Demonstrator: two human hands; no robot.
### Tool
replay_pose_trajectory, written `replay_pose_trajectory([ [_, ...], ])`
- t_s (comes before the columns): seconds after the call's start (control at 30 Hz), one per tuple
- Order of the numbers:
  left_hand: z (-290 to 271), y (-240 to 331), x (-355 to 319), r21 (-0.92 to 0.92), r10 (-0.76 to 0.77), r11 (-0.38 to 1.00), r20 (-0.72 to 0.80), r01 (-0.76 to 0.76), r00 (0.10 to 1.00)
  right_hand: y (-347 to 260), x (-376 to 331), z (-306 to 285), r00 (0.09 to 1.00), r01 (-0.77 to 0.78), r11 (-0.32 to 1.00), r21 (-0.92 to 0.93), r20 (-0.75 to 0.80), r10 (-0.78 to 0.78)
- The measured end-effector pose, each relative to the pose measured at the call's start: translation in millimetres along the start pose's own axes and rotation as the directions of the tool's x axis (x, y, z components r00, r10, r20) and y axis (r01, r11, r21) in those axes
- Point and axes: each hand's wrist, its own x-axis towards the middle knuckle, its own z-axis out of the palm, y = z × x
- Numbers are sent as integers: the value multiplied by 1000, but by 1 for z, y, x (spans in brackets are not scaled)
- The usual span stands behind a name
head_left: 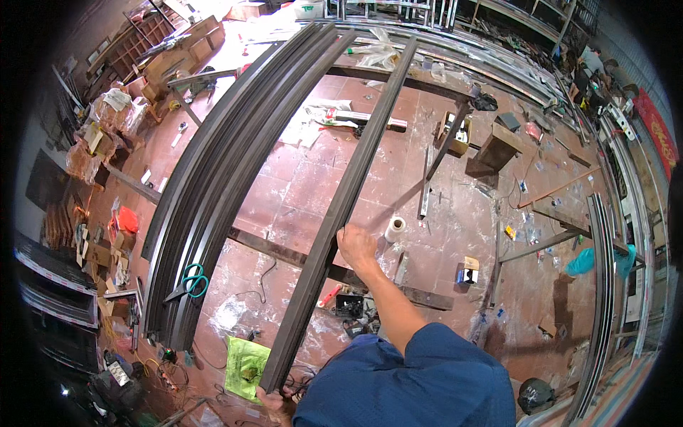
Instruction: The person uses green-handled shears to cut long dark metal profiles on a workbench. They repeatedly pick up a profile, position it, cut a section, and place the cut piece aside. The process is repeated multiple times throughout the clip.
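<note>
Between both hands' grip (pixel 356 245), dark profile (pixel 341 199)

You wear a dark blue short-sleeved shirt; your right hand (pixel 356 245), at twelve o'clock from it, and left hand (pixel 277 406) are both bare, ungloved.

One long dark profile (pixel 341 206) in hand, one stack of profiles (pixel 220 178) (count unclear), one green-handled scissors (pixel 193 280), one tape roll (pixel 395 229)

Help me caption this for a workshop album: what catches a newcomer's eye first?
A long dark metal bar runs up the middle, gripped by the right hand midway and the left hand at its near end. Left of it lies a stack of similar bars with green-handled scissors on top.
</note>
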Motion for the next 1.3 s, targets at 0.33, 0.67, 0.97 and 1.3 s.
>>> replay_pose_trajectory([
  [0.33, 0, -8, 12, -73, 2, 997, -196, -17, 981, 9, 20, 10, 983, 86, 995, -57, -160, -94],
  [0.67, -29, 0, 23, 9, -226, 974, -88, 227, 970, 27, 79, 8, 990, 2, 987, -163, -138, -25],
  [0.97, -79, -69, 84, 100, -223, 960, -289, 261, 931, 40, 138, -6, 992, -56, 983, -175, -121, 35],
  [1.3, -56, -13, 65, 45, -329, 941, -120, 336, 937, 31, 86, 2, 982, -134, 986, 95, -120, 145],
])
